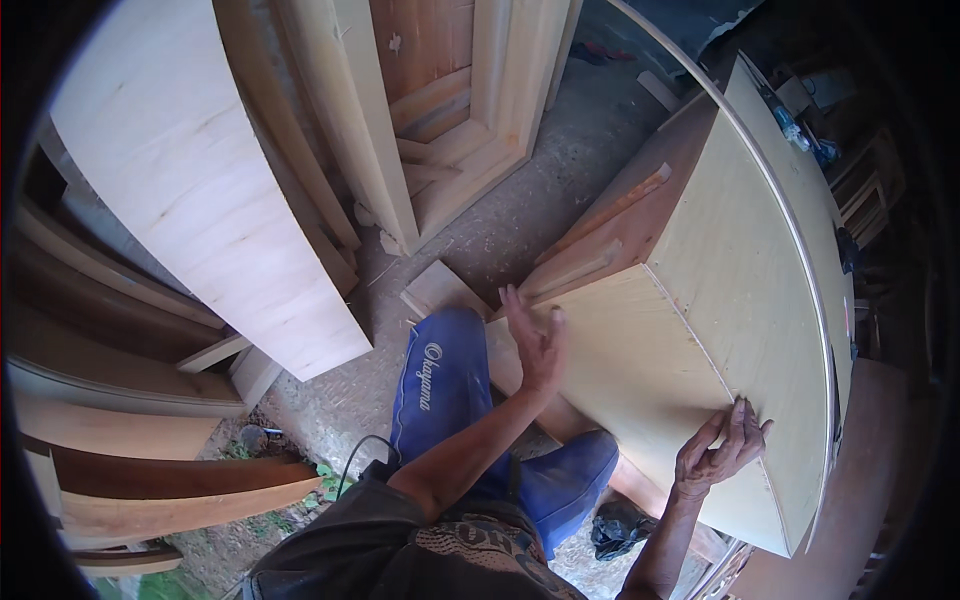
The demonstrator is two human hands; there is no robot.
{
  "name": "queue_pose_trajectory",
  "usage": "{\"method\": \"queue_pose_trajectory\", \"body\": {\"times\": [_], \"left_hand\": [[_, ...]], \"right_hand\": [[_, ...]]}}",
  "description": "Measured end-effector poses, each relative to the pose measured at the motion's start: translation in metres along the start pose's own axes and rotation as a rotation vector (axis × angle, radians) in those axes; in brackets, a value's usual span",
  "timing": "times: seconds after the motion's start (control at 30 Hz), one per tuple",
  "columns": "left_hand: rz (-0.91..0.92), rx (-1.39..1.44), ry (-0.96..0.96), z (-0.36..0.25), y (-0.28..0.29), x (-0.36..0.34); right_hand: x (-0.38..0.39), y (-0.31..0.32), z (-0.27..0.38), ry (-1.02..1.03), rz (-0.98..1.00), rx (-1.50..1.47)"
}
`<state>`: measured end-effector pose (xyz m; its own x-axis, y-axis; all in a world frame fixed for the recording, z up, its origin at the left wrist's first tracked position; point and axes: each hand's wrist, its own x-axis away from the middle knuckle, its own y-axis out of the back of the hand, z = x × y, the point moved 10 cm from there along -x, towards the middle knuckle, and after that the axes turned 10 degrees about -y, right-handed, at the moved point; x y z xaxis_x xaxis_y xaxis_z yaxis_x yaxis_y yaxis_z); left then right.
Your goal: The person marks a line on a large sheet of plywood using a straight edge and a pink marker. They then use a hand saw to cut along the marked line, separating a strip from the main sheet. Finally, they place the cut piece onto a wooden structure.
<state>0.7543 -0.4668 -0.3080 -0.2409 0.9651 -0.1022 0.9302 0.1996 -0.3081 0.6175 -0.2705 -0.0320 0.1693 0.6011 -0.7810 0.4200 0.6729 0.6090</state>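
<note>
A large box-shaped piece of pale plywood (600, 340) stands in front of me on the right, with a seam running along the edge between its near face and its upper face (740, 250). My left hand (537, 348) is at the left edge of the near face, fingers spread and pointing up. On the seam rests my right hand (722, 450), its fingers apart and slightly bent, fingertips touching the edge. I cannot see anything held in either hand. A long thin pale strip (775, 190) passes over the upper face, beyond my right hand.
A wide pale plywood sheet (220, 220) leans at the left. Behind it stand wooden frames (510, 100). Several curved-looking boards (180, 500) are stacked at the lower left. A short wood block (440, 288) lies by my knee, and a black plastic bag (618, 530) below the box.
</note>
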Motion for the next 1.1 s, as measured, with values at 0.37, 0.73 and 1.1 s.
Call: {"method": "queue_pose_trajectory", "body": {"times": [0.37, 0.73, 1.1], "left_hand": [[-0.499, 0.589, 0.686, 0.273, 0.056, 0.064], [-0.197, 0.034, 0.526, 0.273, 0.087, 0.041], [-0.150, 0.183, 0.752, 0.222, 0.057, 0.039]], "right_hand": [[0.010, -0.004, -0.001, 0.139, -0.015, 0.021], [0.001, -0.005, 0.011, 0.115, 0.053, -0.019], [-0.018, 0.001, 0.007, -0.067, 0.005, -0.124]]}}
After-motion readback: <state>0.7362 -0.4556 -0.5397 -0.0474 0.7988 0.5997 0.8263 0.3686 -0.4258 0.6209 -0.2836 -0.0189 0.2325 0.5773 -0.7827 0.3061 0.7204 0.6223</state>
